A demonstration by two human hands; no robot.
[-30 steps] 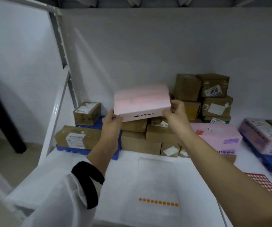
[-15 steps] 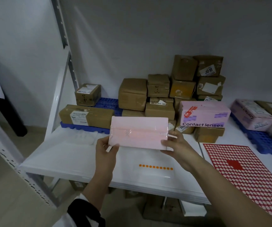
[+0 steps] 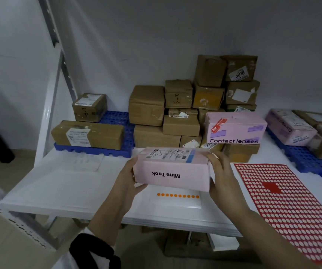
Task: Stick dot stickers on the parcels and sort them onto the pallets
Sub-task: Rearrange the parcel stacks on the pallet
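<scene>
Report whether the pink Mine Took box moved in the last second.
Yes. The pink Mine Took box came down and nearer, from in front of the brown parcel stack to above the orange dot strip.

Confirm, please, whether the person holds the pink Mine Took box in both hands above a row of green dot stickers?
No: the head view shows the dot stickers are orange, not green. The left hand and right hand do hold the pink Mine Took box above them.

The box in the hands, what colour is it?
The box is pale pink with black lettering, seen in the head view.
</scene>
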